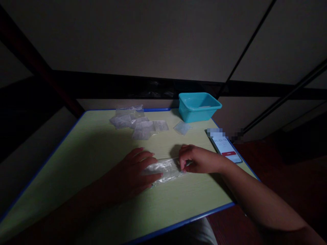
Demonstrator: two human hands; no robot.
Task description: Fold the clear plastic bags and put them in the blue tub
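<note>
Grip of the right hand (195,160): narrow, with curled fingers and thumb brought together on the right end of a clear plastic bag (167,168); the fingertips partly hide the spot, so whether anything besides film lies between them cannot be told. The left hand (141,166) has a wide grip, its fingers parted over the bag's left end, which they touch. The bag lies flat and creased on the pale desk (184,200), between the two hands and near the desk's front edge. Beyond it, small transparent packets (144,129) overlap in a loose cluster toward the back of the desk, and a single packet (182,127) lies apart from them, just in front of a turquoise plastic basket (199,115). A smartphone (226,146) with a lit screen rests along the right edge. The step in hand appears to be the handling of the bag's right end while the left hand steadies the other; the next move seems to call for a light pinch on the thin film, with the left fingers bracing it against the desk.
</note>
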